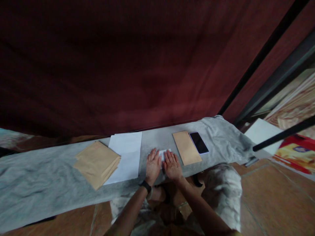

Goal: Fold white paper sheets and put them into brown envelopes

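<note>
Small white paper flat under both hands, midway between sheets and envelope

A dark red curtain (137,72) hangs along the back edge of the long, narrow tabletop (157,139), which is draped in grey cloth. Toward its left end lies a stack of white sheets (126,157), reaching from near the back edge well toward the front. A fanned pile of brown envelopes (98,162) overlaps the sheets' left side, set askew, one corner pointing at the front edge. To the right, a single brown envelope (187,148) lies with its long axis slanting from the back edge toward the front right; a dark-screened phone (199,143) lies just beside its right long side, at a similar slant.

Between sheets and envelope, the left hand (153,165) and right hand (173,166) come in over the front edge, palms down, fingers extended, gripping nothing. The left hand is nearer the sheets, the right nearer the single envelope.

The small white paper (161,153) lies directly beneath them, touched by both, so neither is clearly nearer. Its far edge runs roughly parallel to the tabletop's back edge; its long axis seems to run the same way, but the hands hide too much to be certain.
</note>
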`<state>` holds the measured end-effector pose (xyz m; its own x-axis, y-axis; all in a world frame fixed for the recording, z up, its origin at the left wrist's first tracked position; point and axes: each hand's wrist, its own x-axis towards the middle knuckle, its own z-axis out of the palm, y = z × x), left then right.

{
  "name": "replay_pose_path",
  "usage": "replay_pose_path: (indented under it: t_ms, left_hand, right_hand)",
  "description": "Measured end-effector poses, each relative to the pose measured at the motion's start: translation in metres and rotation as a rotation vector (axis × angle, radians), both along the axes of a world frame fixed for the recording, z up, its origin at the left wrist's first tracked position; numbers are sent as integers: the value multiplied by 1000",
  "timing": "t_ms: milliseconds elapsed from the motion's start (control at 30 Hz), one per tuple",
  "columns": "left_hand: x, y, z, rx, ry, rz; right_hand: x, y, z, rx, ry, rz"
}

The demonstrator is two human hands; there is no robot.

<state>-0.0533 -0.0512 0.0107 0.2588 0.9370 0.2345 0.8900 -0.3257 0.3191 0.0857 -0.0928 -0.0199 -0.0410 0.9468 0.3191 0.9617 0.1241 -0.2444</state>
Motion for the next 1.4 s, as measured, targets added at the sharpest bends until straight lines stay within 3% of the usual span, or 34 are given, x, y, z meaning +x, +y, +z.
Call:
replay_pose_path:
  t_ms: [100,433,633,900,1133,1400]
  left_hand:
    - [4,-10,-7,-18,139,-108]
    - [-21,-13,-11,2,198,-47]
    - [-19,-15,-10,-24,181,-79]
    - [-18,-19,-10,-9,167,-51]
    - [1,-31,-12,12,164,-264]
    - [-10,-28,-14,-37,139,-137]
  right_hand:
    - [1,0,0,6,-6,4]
    - [5,-2,-4,43,98,-135]
    - [-4,12,3,10,65,69]
    - [14,5,-11,9,18,40]
    - [15,3,-13,23,21,56]
    - [13,5,-8,24,-13,25]
